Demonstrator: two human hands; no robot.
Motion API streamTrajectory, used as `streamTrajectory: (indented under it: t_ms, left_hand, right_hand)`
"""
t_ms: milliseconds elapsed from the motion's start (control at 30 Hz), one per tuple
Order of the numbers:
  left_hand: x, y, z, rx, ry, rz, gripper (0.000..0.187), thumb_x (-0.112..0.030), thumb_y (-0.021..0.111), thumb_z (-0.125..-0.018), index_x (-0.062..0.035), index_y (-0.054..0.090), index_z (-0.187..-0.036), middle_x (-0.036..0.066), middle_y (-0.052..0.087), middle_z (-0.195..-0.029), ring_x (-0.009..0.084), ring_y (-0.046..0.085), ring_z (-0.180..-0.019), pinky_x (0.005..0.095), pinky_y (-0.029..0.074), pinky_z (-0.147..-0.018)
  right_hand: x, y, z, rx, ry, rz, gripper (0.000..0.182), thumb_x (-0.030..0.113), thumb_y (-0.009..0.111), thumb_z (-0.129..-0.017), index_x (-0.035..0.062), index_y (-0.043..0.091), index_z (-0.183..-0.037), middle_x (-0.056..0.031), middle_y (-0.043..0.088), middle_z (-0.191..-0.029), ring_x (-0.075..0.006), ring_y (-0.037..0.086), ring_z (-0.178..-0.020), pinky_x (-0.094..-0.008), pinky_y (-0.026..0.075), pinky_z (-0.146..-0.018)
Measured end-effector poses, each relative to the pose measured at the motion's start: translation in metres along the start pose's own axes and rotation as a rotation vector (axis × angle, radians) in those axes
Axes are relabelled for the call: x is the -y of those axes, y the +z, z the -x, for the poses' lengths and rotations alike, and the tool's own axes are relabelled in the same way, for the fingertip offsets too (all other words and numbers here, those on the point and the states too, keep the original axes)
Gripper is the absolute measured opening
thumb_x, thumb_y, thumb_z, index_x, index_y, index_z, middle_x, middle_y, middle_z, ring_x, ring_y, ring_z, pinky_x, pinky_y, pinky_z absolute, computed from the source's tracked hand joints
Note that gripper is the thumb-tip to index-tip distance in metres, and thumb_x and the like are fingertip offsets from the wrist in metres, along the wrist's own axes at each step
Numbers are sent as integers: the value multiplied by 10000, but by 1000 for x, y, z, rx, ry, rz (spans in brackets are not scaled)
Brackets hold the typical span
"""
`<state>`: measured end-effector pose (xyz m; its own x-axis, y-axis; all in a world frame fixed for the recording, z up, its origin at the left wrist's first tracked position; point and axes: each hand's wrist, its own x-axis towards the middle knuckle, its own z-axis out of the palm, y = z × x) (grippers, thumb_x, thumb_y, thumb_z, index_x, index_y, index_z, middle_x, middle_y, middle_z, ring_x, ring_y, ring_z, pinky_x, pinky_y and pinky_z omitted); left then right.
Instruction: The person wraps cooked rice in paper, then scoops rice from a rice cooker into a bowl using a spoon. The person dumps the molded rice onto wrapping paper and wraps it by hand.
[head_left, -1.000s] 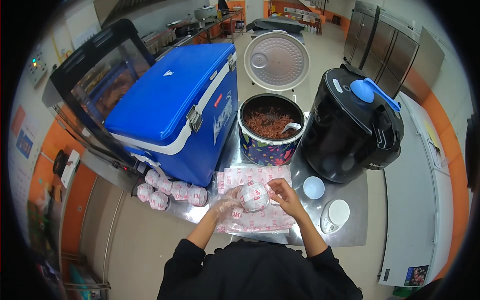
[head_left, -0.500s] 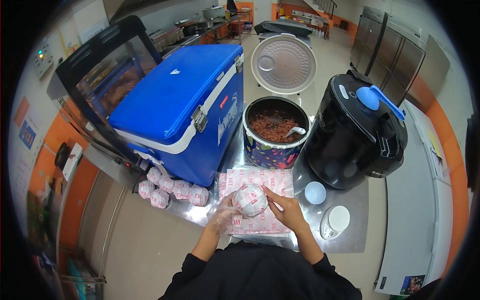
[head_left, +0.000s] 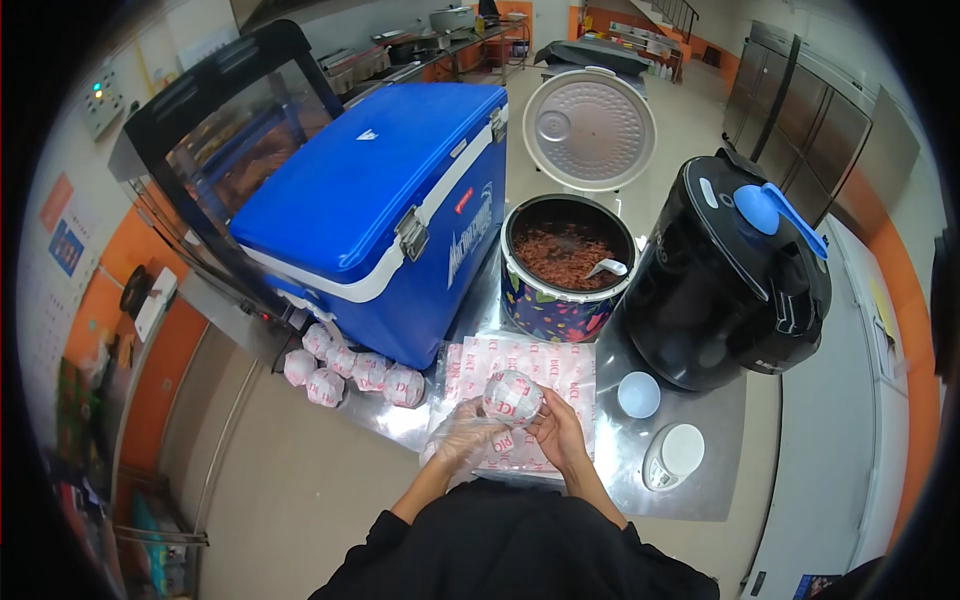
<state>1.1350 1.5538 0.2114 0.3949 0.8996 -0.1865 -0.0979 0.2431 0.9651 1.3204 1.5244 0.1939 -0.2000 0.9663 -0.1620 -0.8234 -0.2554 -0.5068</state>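
Observation:
A round ball wrapped in white paper with red print [head_left: 513,397] is held between both my hands above a stack of the same printed wrapping sheets [head_left: 560,368]. My left hand [head_left: 462,430], in a clear plastic glove, cups the ball from below and from the left. My right hand [head_left: 557,432] is bare and grips it from the right. Several finished wrapped balls [head_left: 352,369] lie in a row on the steel counter to the left, beside the blue cooler.
A blue cooler box [head_left: 380,210] stands at the left. Behind the sheets is an open floral cooker pot [head_left: 566,262] of reddish-brown rice with a white spoon. A black rice cooker [head_left: 727,275], a small white bowl [head_left: 638,394] and a white scale [head_left: 674,454] are to the right.
The wrapped ball has come closer to my body and slightly lower. My right hand has shifted from its top to its right underside. The view has moved a little.

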Motion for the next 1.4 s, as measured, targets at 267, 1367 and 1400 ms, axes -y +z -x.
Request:
streamTrajectory:
  t_ms: [267,1367,1400]
  left_hand:
    - [-21,2,26,-245,-291,-525,355,-252,793,-673,-42,711,-947,82,701,-821,119,645,-758,287,499,-709]
    - [44,-50,153,-744,-129,821,484,-483,566,-898,-154,505,-1248,15,610,-1076,153,611,-971,376,510,-829]
    - [46,-49,151,-735,-131,839,468,-479,567,-897,-157,518,-1233,9,618,-1045,146,614,-945,358,509,-817]
  right_hand:
    - [-10,-2,-12,-42,108,158,248,242,503,-974,68,527,-1149,-61,629,-1022,-140,610,-889,-310,487,-826]
    - [-134,81,-43,790,195,1456,422,305,460,-979,-21,516,-1241,-199,663,-921,-258,654,-866,-325,489,-762]
    - [-128,95,-42,723,322,1562,415,313,461,-976,-13,512,-1227,-213,654,-932,-276,651,-872,-342,488,-775]
